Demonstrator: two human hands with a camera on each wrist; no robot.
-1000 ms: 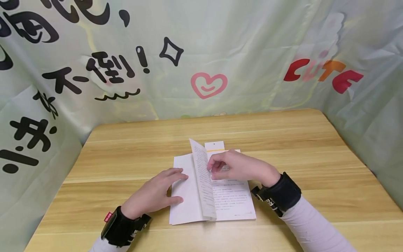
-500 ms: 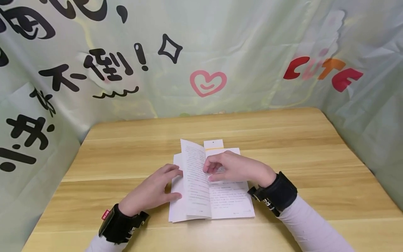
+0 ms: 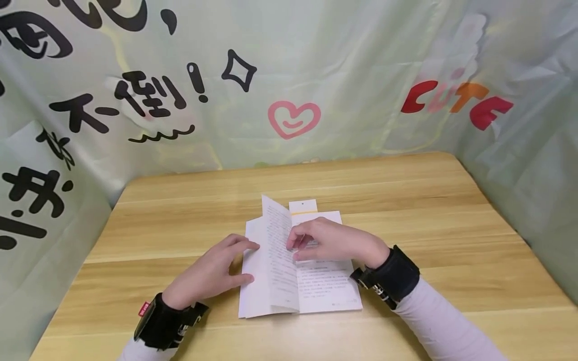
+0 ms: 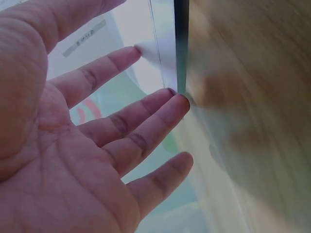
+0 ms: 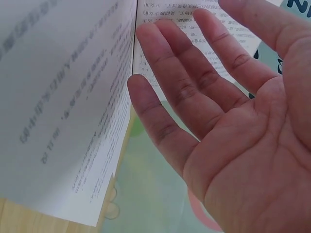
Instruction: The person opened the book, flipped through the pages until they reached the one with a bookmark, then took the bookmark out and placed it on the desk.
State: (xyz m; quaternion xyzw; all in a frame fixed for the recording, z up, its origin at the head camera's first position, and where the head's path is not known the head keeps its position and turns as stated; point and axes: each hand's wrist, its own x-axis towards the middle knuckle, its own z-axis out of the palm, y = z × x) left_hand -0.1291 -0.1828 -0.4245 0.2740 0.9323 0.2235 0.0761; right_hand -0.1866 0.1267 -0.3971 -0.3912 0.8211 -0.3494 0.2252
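An open book (image 3: pixel 327 286) with printed text lies on the wooden table. One leaf (image 3: pixel 282 271) stands raised near the spine, leaning left over a blank left page (image 3: pixel 255 296). My left hand (image 3: pixel 209 273) rests at the book's left edge, thumb and fingertips on the blank page; in the left wrist view its fingers (image 4: pixel 160 116) are spread along that edge. My right hand (image 3: pixel 331 240) is over the upper right page, fingertips close to the spine beside the raised leaf. Its fingers (image 5: pixel 182 82) are loosely bent with nothing between them in the right wrist view.
A white card (image 3: pixel 302 206) with a small hole and a yellow-orange line sticks out past the book's top edge. The table (image 3: pixel 180 210) ends at a printed cloth backdrop (image 3: pixel 352 65), which also hangs along both sides.
The raised leaf has swung left from near upright, then risen back slightly. My right hand has shifted a little left along with it. My left hand stays at the book's left edge.
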